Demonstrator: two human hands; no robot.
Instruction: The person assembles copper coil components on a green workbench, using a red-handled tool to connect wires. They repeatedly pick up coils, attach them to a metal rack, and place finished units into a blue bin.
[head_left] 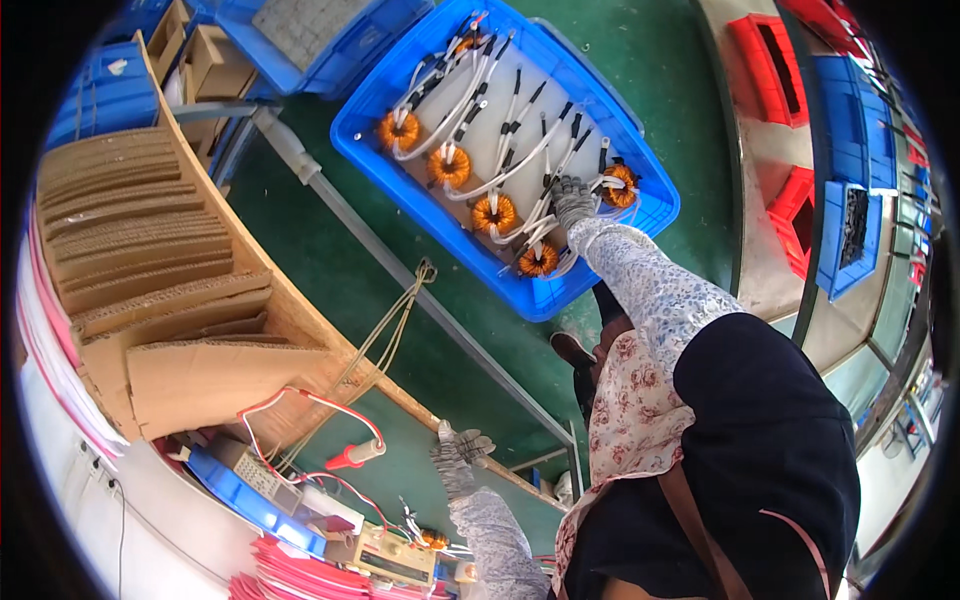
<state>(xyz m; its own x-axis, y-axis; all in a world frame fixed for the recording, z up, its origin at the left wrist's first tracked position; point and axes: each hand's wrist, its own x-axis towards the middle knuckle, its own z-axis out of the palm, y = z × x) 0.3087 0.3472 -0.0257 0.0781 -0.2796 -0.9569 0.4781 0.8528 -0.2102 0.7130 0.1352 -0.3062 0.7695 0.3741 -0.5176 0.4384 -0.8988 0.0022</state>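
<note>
My right hand (573,201), in a grey glove, reaches into a blue plastic bin (354,112). Its fingers are curled around white cables with black sleeves beside an orange wire-wound ring coil (619,186); the fingertips are partly hidden. More such coils lie along the bin's near side, among them one coil (449,166) and another coil (493,213), their white leads stretched across a pale sheet (478,108). My left hand (460,447), also gloved, rests at the wooden workbench edge (400,397) with its fingers spread and nothing in them.
Brown cardboard pieces (215,385) stand in rows on the bench at left. A red-handled probe (355,454) with its wire lies near a beige instrument (395,558). A grey metal rail (400,270) runs beside the bench. Red bins (770,70) line the right.
</note>
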